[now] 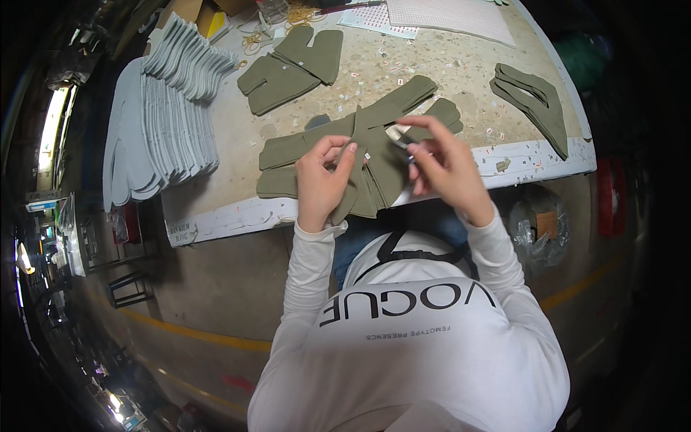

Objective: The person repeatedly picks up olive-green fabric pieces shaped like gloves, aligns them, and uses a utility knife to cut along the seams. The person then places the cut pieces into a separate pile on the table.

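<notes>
left hand [324, 178] pinches layered, flat olive-green fabric pieces [386, 164]; right hand [450, 170] grips a small dark-and-silver tool [403, 140], slanted above them, right of the left hand.

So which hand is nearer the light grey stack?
Left. The left hand is to the right of the light grey stack, apart from it, at the olive pieces; the right hand is farther right, holding a small tool.

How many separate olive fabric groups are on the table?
3: a back group, a middle group at the left hand, a right group. Pieces underneath may be hidden.
</notes>
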`<action>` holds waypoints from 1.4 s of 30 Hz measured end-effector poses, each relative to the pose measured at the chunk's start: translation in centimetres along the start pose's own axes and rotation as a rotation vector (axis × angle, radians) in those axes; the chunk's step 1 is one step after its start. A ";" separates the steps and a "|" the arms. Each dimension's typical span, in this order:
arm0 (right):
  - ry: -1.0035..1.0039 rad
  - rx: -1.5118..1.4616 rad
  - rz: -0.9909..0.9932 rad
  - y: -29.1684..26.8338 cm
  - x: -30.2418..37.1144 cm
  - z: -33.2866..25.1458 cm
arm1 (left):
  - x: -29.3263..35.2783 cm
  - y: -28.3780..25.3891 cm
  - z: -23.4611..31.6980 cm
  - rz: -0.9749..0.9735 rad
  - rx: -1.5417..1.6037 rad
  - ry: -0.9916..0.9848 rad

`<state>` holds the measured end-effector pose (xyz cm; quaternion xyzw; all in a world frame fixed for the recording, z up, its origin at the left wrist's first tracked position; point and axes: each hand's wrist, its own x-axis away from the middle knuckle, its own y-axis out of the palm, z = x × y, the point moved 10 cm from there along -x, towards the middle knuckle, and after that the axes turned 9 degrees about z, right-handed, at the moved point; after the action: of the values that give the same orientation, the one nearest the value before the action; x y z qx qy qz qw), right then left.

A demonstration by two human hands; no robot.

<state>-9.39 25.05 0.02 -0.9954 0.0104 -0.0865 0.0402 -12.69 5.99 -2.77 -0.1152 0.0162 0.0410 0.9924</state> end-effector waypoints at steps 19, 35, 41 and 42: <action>-0.523 0.643 0.304 -6.8 -2.7 -3.4 | 3.2 -6.0 3.5 0.189 -0.702 0.143; -0.048 -0.459 -0.563 8.9 4.9 0.4 | 3.6 -3.0 7.2 0.093 0.238 0.127; 0.233 -1.448 -0.457 6.6 0.5 -0.4 | 5.2 -1.5 7.9 -0.025 0.225 0.101; 0.242 -1.455 -0.384 5.6 -0.3 0.0 | 4.9 -1.3 7.5 -0.032 0.160 0.093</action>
<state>-9.81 19.46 -0.51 -0.7388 -0.1042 -0.1718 -0.6433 -7.49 6.85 4.62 -0.0373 0.0639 0.0184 0.9971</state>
